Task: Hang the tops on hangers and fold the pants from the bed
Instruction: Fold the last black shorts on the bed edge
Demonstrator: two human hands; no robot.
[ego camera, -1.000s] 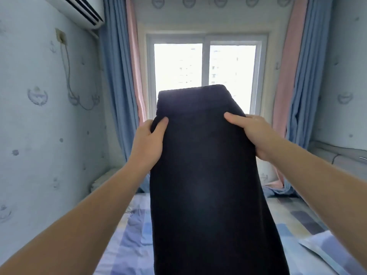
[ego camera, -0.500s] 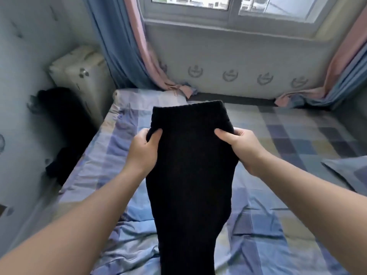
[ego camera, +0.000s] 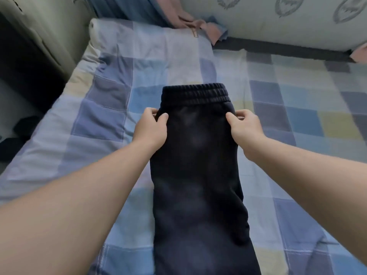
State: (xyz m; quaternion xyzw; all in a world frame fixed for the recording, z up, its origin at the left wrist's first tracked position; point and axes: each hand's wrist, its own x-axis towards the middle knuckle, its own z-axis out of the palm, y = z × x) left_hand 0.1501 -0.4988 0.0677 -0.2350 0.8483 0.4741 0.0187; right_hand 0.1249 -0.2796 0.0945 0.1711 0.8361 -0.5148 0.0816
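Covering most of the view, bed [ego camera: 297, 120] with checked blue, yellow and grey sheet; dark navy pants [ego camera: 196, 175] spread lengthwise over its middle, elastic waistband at far end, legs running toward the camera. Left hand [ego camera: 152, 132] pinches the pants' left edge just below the waistband, and right hand [ego camera: 245, 129] pinches the right edge likewise. Pink curtain hem [ego camera: 190, 20] rests on the bed's far edge.

pants [ego camera: 196, 165]: dark navy | bedsheet [ego camera: 111, 108]: blue, lilac, yellow checks | curtain [ego camera: 190, 20]: pink, blue
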